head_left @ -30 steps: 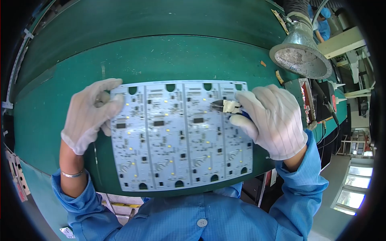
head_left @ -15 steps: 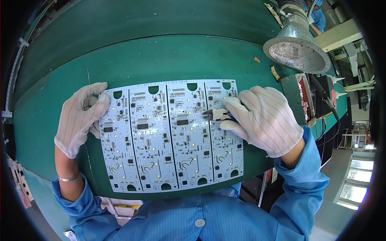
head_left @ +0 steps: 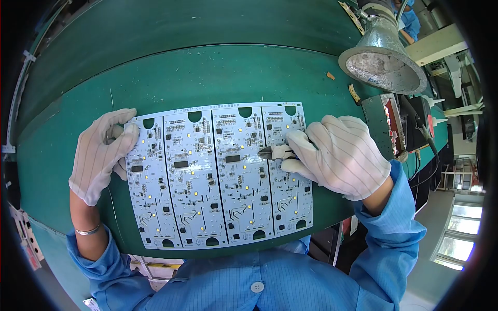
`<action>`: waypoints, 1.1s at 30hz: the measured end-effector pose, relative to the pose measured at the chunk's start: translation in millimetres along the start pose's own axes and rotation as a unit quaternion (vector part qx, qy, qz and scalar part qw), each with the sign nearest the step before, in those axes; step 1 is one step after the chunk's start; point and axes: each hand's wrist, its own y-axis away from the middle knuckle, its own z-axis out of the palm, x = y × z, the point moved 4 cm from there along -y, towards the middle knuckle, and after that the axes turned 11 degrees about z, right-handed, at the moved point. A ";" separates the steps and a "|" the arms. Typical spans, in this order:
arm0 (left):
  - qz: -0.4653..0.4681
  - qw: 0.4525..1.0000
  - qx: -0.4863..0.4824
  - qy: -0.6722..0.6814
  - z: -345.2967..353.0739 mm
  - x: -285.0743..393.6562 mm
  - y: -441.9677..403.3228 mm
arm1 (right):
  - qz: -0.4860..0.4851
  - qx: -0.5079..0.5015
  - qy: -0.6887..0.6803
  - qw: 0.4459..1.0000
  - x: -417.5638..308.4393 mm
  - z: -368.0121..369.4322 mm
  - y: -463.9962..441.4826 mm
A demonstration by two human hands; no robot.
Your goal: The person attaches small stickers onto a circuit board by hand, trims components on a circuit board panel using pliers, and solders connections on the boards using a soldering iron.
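Note:
A white circuit board panel [head_left: 197, 150], split into several strips by dark slots, lies on the green bench top. Small chips, yellow-centred components and notches dot its surface. My left hand [head_left: 101, 153], in a striped white glove, grips the panel's left edge between thumb and fingers. In my right hand [head_left: 345, 155], also gloved, is a pair of cutting pliers [head_left: 280, 152]. Its dark jaws point left and lie over the slot between the two rightmost strips; they look closed. The handles are mostly hidden in my palm.
A metal extraction hood [head_left: 384, 57] hangs at the upper right. Beneath it stand a dark box with a red lining [head_left: 381, 127] and some cables. Orange-brown scraps [head_left: 330, 75] lie on the green mat [head_left: 218, 72]. Another person's blue sleeve [head_left: 411, 23] shows at the top right.
The pliers' jaws have gone from slightly apart to looking closed, and the tool has turned a little. The panel and my left hand have shifted slightly left.

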 end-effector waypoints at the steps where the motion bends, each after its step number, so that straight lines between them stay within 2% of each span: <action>1: 0.002 1.000 -0.001 0.000 0.1 -0.4 -0.2 | 0.008 -0.018 -0.007 1.000 0.9 0.5 0.5; 4: 0.005 1.000 0.000 0.003 -0.6 -1.8 -0.3 | 0.024 -0.028 -0.023 0.999 4.4 0.5 1.7; 7: 0.009 1.000 0.000 0.003 -0.5 -2.3 -0.4 | 0.028 0.019 -0.027 0.999 5.2 -1.9 2.7; 22: 0.027 1.000 0.003 -0.011 -0.3 -3.0 -0.4 | 0.013 0.009 0.018 1.000 -4.9 -1.8 4.8; 24: 0.038 0.999 0.001 -0.017 -1.2 -4.9 -1.0 | 0.022 -0.015 -0.010 1.000 -1.3 -4.0 4.8; 27: 0.026 1.000 0.004 0.010 -0.1 -0.7 1.3 | 0.069 0.015 -0.011 0.997 15.3 -13.6 11.8; 29: 0.040 0.998 0.036 -0.016 1.2 -3.7 0.1 | 0.084 0.056 -0.003 0.995 26.1 -18.3 18.2; 33: 0.071 0.994 0.074 -0.044 -1.2 -14.8 -4.9 | 0.107 0.038 0.013 0.993 39.4 -18.2 39.8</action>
